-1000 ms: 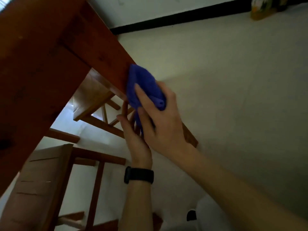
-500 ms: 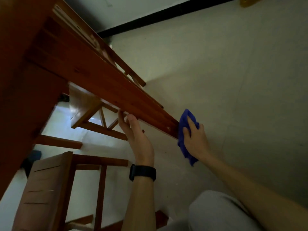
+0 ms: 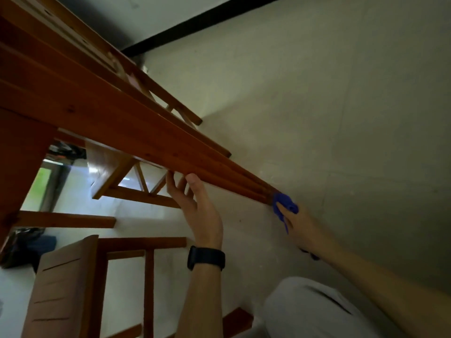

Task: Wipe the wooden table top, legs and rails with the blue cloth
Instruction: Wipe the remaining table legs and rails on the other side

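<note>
Cloth (image 3: 284, 202) now at leg (image 3: 195, 162) end

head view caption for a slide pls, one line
The right hand holds the blue cloth against the foot of the wooden table leg while the left hand rests on the leg higher up.

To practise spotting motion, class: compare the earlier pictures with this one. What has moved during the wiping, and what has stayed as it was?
The right hand, gripping the blue cloth, slid down the table leg from near its top to its far end by the floor. The left hand parted from it and now touches the leg midway. The cloth stayed in the right hand's grip throughout.
</note>
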`<state>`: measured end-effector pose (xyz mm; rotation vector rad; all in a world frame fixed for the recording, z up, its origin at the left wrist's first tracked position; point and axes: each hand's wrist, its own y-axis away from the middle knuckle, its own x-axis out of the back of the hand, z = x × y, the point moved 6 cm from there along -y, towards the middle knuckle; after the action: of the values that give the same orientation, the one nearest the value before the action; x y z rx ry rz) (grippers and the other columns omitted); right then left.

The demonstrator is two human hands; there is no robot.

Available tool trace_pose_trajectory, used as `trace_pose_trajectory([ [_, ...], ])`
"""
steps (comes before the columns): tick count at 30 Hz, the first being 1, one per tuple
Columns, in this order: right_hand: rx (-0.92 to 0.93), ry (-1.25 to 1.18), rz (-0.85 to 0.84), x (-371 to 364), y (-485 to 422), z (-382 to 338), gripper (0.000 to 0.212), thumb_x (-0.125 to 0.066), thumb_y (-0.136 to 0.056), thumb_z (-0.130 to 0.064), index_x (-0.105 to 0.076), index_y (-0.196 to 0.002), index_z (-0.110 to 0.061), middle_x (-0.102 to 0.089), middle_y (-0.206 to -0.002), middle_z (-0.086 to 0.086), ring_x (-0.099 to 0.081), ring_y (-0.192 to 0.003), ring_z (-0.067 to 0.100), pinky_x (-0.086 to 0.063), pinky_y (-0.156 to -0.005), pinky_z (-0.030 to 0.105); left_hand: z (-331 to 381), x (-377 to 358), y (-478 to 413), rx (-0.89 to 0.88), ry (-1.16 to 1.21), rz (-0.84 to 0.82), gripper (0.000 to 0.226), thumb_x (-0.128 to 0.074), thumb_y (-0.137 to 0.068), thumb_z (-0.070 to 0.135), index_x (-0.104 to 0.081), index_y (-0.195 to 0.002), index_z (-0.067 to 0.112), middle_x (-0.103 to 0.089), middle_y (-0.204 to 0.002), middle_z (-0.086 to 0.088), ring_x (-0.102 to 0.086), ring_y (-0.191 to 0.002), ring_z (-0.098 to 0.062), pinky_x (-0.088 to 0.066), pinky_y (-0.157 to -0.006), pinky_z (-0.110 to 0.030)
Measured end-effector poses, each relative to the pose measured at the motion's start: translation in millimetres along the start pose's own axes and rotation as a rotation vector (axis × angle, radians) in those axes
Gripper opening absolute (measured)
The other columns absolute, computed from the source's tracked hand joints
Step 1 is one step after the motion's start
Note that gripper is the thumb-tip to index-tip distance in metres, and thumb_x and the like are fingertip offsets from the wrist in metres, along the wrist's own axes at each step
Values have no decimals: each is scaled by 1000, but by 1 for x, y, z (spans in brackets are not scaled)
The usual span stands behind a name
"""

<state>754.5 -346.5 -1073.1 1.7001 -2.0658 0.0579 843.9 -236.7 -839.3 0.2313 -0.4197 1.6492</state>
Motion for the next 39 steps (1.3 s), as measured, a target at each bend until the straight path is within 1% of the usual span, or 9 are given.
trace_pose_trajectory([
  [3, 133, -67, 274, 21, -7, -32, 45, -45, -102, -23, -42, -147, -23, -53, -110, 13, -45, -82, 9, -41, -73, 22, 1, 2, -2, -17, -39, -45, 36, -37, -94, 61, -19, -123, 71, -46, -124, 33, -51, -103, 22, -43, -78, -13],
  [9, 577, 67, 426, 11, -7, -128, 51, -33, -104, -30, -28, -152, -12, -37, -133, 14, -49, -102, 21, -43, -90, 25, -2, 3, -5, -23, -74, -32, 39, -39, -94, 57, -18, -125, 70, -47, -123, 31, -52, -103, 22, -43, -78, -15],
  [15, -54, -91, 55, 2, -13, -28, 47, -42, -102, -29, -32, -149, -25, -52, -130, 7, -60, -93, 10, -50, -69, 23, 1, 1, -2, -20, -80, -5, 41, -37, -92, 59, -19, -128, 66, -50, -123, 27, -53, -103, 19, -43, -75, -12],
  [17, -57, -159, 126, 14, -13, -49, 45, -40, -104, -27, -37, -148, -19, -54, -113, 4, -56, -80, 2, -41, -59, 16, 2, 2, -2, -25, -73, -17, 41, -37, -92, 59, -19, -128, 66, -48, -122, 30, -52, -101, 23, -43, -76, -15],
  [22, 517, -41, 436, 55, -1, -184, 51, -35, -102, -34, -31, -151, -21, -47, -119, 12, -42, -84, 6, -40, -75, 19, -3, 5, -4, 16, 6, -65, 59, -41, -92, 59, -23, -146, 46, -50, -128, 28, -54, -112, 11, -46, -88, -26],
  [26, 879, 93, 455, 56, 10, -229, 60, -55, -96, -20, -29, -150, -24, -47, -125, 16, -52, -103, 23, -46, -88, 30, -4, 15, -5, 30, 42, -83, 47, -31, -104, 47, -31, -149, 34, -53, -140, 6, -57, -121, -10, -48, -102, -42],
  [31, 657, 6, 249, 25, -2, -162, 57, -46, -98, -26, -27, -138, -62, -48, -138, -7, -46, -126, 9, -42, -105, 27, 6, 14, 2, 40, 5, -75, 56, -29, -96, 59, -28, -150, 43, -46, -148, 11, -51, -124, 3, -39, -110, -42],
  [34, 558, 253, 140, -3, 2, -94, 67, -44, -95, -25, -13, -148, -51, -45, -140, 5, -53, -119, 27, -45, -94, 27, 10, 11, 6, 48, 11, -81, 49, -28, -100, 56, -26, -148, 48, -41, -150, 14, -47, -120, 14, -36, -113, -44],
  [39, 546, 4, 315, 22, 8, -121, 51, -48, -100, -27, -34, -148, -32, -47, -126, 1, -51, -95, 6, -44, -83, 14, 2, 14, 3, 45, 1, -117, 61, -37, -89, 63, -28, -147, 50, -44, -146, 22, -45, -131, 0, -38, -107, -34],
])
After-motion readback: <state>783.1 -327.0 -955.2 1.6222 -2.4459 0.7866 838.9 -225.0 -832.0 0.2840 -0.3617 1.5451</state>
